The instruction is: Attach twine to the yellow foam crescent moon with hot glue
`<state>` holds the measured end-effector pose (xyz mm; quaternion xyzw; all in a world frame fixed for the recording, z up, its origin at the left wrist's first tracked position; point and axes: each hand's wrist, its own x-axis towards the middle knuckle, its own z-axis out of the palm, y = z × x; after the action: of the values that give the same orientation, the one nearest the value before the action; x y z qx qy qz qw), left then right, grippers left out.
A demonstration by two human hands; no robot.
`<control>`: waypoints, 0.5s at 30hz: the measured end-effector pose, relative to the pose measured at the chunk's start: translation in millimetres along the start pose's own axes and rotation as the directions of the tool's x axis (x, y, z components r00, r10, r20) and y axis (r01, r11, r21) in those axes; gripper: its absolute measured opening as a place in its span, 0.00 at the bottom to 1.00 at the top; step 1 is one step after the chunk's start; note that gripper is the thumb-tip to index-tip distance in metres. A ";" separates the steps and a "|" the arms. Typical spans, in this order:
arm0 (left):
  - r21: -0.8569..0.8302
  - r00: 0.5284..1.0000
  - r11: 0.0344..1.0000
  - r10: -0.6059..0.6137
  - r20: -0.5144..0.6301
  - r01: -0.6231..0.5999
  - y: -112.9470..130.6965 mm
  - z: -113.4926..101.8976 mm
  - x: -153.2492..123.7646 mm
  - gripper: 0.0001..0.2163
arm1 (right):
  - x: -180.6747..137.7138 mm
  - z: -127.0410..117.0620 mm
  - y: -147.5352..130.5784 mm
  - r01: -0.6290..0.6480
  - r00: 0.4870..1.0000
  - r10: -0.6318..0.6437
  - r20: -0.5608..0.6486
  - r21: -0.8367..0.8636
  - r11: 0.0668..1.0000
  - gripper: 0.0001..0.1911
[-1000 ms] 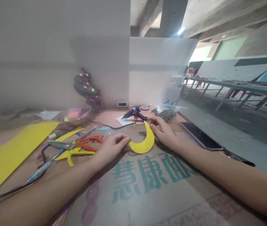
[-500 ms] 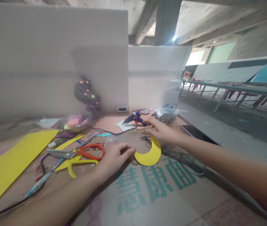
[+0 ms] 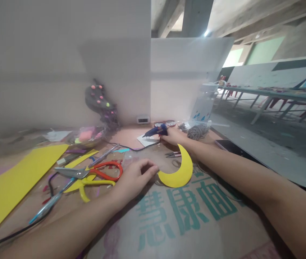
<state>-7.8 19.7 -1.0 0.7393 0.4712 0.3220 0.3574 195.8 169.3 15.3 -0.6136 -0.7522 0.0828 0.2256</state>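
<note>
A yellow crescent moon cutout [image 3: 179,174] is pinched at its left tip by my left hand [image 3: 139,176], just above the printed cardboard [image 3: 185,223]. Farther back, my right hand [image 3: 174,136] has its fingers wrapped round the handle of a blue hot glue gun [image 3: 154,131]. The gun's nozzle points left over a white paper square [image 3: 143,140]. Small thread snips [image 3: 172,154] lie between my hands, partly behind the crescent. Orange-handled scissors [image 3: 106,171] rest to the left of my left hand, close to a yellow-handled tool [image 3: 99,182].
A large yellow sheet [image 3: 20,183] and a pen-like tool [image 3: 50,205] lie at left. Grey yarn [image 3: 197,132] and a phone [image 3: 239,154] are at right. A dark decorated figure [image 3: 101,104] stands against the white panel [image 3: 115,54]. The black cord [image 3: 133,148] crosses the table.
My right hand has reached forward and closed round the glue gun's handle. The crescent stays in my left hand, now fully in sight. The view has shifted slightly.
</note>
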 end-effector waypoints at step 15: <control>-0.221 0.985 0.974 -0.089 -0.146 0.055 -3.0 -3.1 3.5 0.13 | -94.8 -73.1 10.1 0.176 0.969 -0.073 -0.235 0.456 0.872 0.13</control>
<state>-10.5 24.6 -1.3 0.6512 0.4862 0.4146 0.4096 250.7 69.4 53.4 -0.4950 -0.7191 0.1839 0.4518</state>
